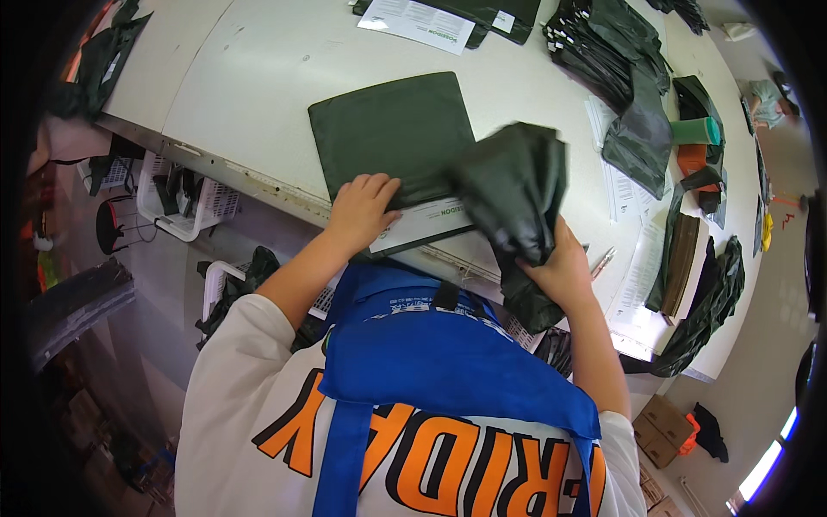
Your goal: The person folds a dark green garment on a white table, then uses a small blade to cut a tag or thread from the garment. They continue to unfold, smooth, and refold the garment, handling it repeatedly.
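Laid the left hand open, palm down, on the lower left corner of a dark sheet, spread flat at the upper centre of the frame, with the thumb beside a white card along its lower edge. Gripped a dark bundle in the closed right hand, right of centre, with the fingers partly hidden by it. Saw the bundle crumpled and blurred, over the sheet's right edge in this view; could not tell whether touching it. Worked at a white table, wearing a blue apron. Had a pile of black bags at the upper right, a green roll farther right, and a pen near the right hand, with papers just beyond. Noticed another card at the top edge and a white basket below the table at the left.
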`<action>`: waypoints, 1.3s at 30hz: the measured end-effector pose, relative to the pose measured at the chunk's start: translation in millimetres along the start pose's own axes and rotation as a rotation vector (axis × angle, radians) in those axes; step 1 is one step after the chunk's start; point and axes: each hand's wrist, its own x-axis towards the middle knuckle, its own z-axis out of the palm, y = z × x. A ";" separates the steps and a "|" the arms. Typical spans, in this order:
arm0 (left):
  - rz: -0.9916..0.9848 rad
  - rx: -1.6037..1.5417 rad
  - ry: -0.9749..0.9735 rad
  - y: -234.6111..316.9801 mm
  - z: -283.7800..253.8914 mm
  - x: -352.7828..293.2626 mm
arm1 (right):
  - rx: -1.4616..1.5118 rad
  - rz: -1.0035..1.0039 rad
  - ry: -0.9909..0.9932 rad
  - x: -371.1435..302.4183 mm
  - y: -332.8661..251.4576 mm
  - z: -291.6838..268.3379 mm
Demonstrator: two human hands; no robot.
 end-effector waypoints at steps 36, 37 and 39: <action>0.489 -0.376 0.129 128.2 -86.5 60.7 | 0.288 0.084 0.048 32.0 -48.5 50.7; 0.529 -0.483 0.124 126.6 -85.3 58.4 | 0.560 0.095 0.152 31.1 -45.4 51.0; 0.547 -0.545 0.327 93.2 -89.1 54.8 | 0.671 0.114 0.323 32.0 -40.1 45.3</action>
